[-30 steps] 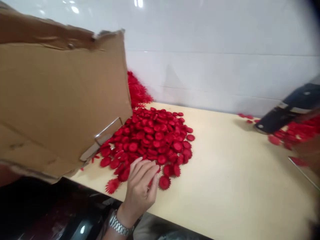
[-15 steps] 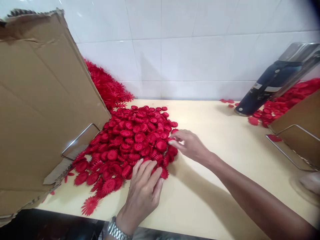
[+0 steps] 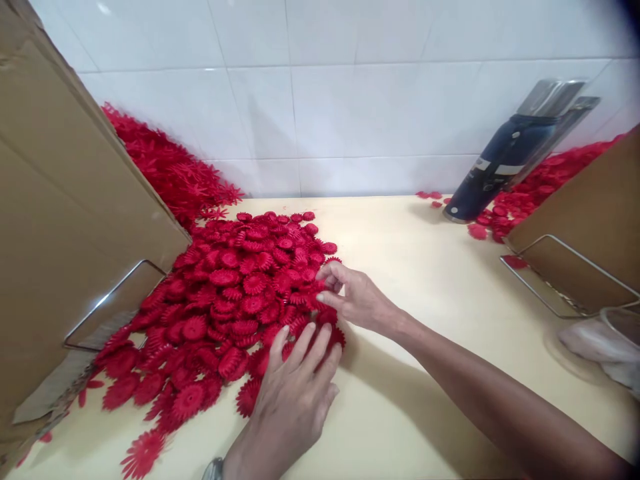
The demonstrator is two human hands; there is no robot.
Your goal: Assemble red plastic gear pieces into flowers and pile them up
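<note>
A heap of red toothed plastic discs covers the left half of the pale table. My left hand lies flat on the near right edge of the heap, fingers stretched out over the discs. My right hand reaches in from the right to the heap's right edge, its fingers curled in a pinch among the discs; what they hold is too small to make out.
A tilted cardboard sheet on a wire stand stands at the left, with spiky red pieces behind it. At the right lean a dark blue bottle, more red discs and a second cardboard sheet. A white tiled wall backs the table.
The view has swung left and down. My right hand came in and closed on the heap's right edge. My left hand slid forward onto the discs.
</note>
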